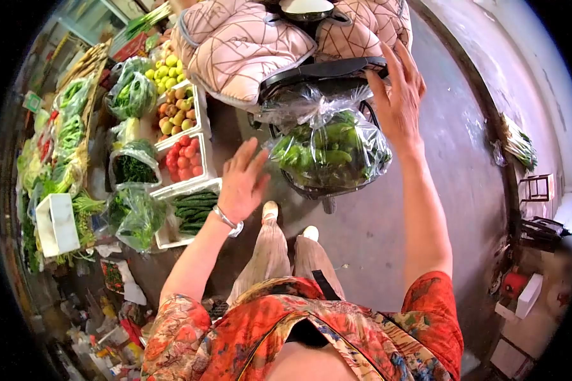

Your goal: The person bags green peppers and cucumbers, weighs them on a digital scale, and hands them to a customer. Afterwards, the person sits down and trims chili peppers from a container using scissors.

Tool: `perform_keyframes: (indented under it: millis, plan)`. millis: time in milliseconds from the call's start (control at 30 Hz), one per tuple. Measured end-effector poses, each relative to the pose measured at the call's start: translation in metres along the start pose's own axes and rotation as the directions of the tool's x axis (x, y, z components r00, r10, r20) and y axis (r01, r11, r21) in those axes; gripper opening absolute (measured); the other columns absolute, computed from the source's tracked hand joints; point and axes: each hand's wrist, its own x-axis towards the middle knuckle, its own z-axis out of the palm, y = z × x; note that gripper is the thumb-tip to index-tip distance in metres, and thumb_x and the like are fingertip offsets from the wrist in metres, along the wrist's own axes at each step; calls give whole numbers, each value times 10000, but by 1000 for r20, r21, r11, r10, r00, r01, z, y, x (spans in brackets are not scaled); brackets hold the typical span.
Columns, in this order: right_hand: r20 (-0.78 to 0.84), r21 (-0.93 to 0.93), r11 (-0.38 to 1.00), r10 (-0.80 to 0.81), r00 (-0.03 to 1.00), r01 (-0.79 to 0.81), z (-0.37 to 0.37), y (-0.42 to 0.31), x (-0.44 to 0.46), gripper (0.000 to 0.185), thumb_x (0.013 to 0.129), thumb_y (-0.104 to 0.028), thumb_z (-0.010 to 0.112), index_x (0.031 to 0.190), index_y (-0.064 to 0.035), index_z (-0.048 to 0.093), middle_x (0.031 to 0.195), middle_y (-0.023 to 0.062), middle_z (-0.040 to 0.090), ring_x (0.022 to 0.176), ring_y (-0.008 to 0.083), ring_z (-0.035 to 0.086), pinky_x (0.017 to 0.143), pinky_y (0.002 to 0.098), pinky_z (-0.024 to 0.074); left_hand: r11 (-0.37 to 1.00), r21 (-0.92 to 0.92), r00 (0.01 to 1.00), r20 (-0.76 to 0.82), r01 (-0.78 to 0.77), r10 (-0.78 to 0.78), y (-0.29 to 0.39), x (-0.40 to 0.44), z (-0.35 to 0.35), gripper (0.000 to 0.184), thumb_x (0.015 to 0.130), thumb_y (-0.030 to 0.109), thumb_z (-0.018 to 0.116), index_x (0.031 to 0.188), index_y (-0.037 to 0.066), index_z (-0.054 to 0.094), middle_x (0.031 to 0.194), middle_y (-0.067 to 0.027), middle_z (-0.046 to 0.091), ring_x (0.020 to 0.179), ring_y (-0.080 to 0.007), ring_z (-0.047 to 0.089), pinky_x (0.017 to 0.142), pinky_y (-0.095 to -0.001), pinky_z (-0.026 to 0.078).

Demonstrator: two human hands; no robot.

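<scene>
In front of me a knotted clear plastic bag of green vegetables (327,149), which look like peppers, rests on a scooter. Just beyond it is the scooter's black padded part (324,71), below a pink quilted cover (248,47). My right hand (397,98) is at the right end of that black part, fingers stretched and thumb apart; whether it touches is unclear. To the left of the bag, my left hand (240,181) hangs in the air with spread fingers and holds nothing. A bracelet (225,218) circles my left wrist.
On the left stand white boxes of cucumbers (194,211), tomatoes (184,159) and brownish-yellow fruit (178,111), beside bagged greens (135,213). Green onions (518,143) lie by the right wall, near a small stool (537,188). Assorted goods crowd the lower left.
</scene>
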Motion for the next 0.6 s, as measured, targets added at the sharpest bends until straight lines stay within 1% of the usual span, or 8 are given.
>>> perform_keyframes:
  millis: [33, 100, 133, 167, 267, 300, 367, 600]
  plan:
    - [22, -85, 992, -91, 996, 92, 4, -2, 9, 435, 900, -325, 597, 1275, -112, 533, 1322, 122, 508, 1240, 272, 438, 1048, 427, 269, 1000, -29, 1000, 13, -3, 3, 3, -15, 8, 592, 799, 93, 647, 1355, 115, 446, 1446, -148, 362, 1312, -353, 372, 1037, -447, 344]
    - [253, 30, 996, -85, 964, 80, 19, 3, 10, 448, 908, -396, 567, 1254, -113, 544, 1301, 117, 504, 1215, 286, 437, 1022, 440, 282, 994, -112, 998, 55, -3, 10, 12, -51, 31, 546, 789, 134, 648, 1309, 115, 482, 1422, -160, 389, 1282, -360, 400, 975, -490, 362]
    - [247, -38, 991, -117, 962, 131, 20, 0, 0, 435, 886, -393, 594, 1218, -113, 558, 1195, 115, 535, 1150, 310, 449, 989, 448, 302, 984, -176, 995, 95, 27, -10, 10, -73, 49, 533, 794, 143, 645, 1304, 119, 492, 1402, -154, 417, 1283, -356, 401, 972, -490, 367]
    - [233, 24, 988, -153, 960, 152, 18, 2, -16, 410, 860, -362, 631, 1181, -115, 567, 1113, 111, 534, 1085, 324, 458, 966, 454, 319, 981, -157, 973, 219, 111, -75, 20, -93, 54, 534, 786, 135, 639, 1299, 110, 496, 1384, -158, 433, 1279, -350, 407, 978, -484, 370]
    - [279, 31, 994, -112, 954, 108, 0, 13, -85, 431, 802, -292, 693, 1184, -141, 564, 1162, 90, 511, 1142, 308, 448, 991, 457, 325, 957, -219, 917, 389, 188, -91, 46, -142, 53, 400, 788, 126, 606, 1180, 68, 552, 1303, -175, 482, 1206, -370, 454, 974, -457, 391]
    - [330, 11, 996, -83, 940, 84, -4, 18, -103, 454, 795, -279, 697, 1205, -142, 559, 1198, 89, 508, 1173, 303, 443, 1017, 455, 317, 928, -192, 810, 563, 318, -161, 54, -150, 45, 377, 796, 136, 603, 1165, 71, 564, 1276, -180, 508, 1141, -376, 504, 940, -445, 418]
    - [370, 27, 996, -84, 925, 80, -17, 9, -92, 463, 797, -261, 693, 1221, -137, 553, 1226, 97, 511, 1189, 310, 445, 1025, 452, 321, 901, -317, 875, 468, 296, -123, 48, -189, 64, 356, 805, 149, 603, 1151, 68, 575, 1169, -173, 571, 1034, -369, 560, 874, -432, 453]
    - [357, -44, 996, -53, 933, 73, -9, 12, -101, 431, 827, -204, 674, 1237, -136, 556, 1295, 89, 510, 1241, 298, 433, 1035, 421, 334, 855, -304, 829, 512, 420, -225, 46, -192, 43, 367, 837, 104, 587, 1199, 46, 566, 1099, -194, 597, 1005, -382, 571, 863, -425, 473]
